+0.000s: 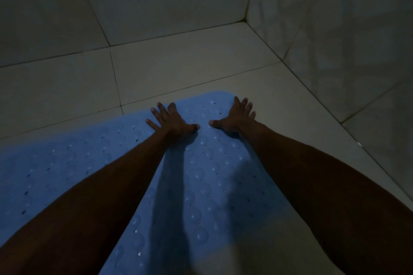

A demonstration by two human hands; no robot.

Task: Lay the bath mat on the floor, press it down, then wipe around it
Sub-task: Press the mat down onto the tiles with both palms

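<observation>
Now the blue bath mat [207, 176] is seen spread flat on the tiled floor [178, 67], close to the corner where two tiled walls [335, 18] meet. Its far end is pressed by both hands, set side by side with thumbs pointing toward each other. The left hand [172, 119] is laid palm down, fingers straight and splayed; the right hand [234, 116] is held likewise, so each grip is spread apart and nothing is clasped. Small suction bumps and holes are visible across the mat.
</observation>
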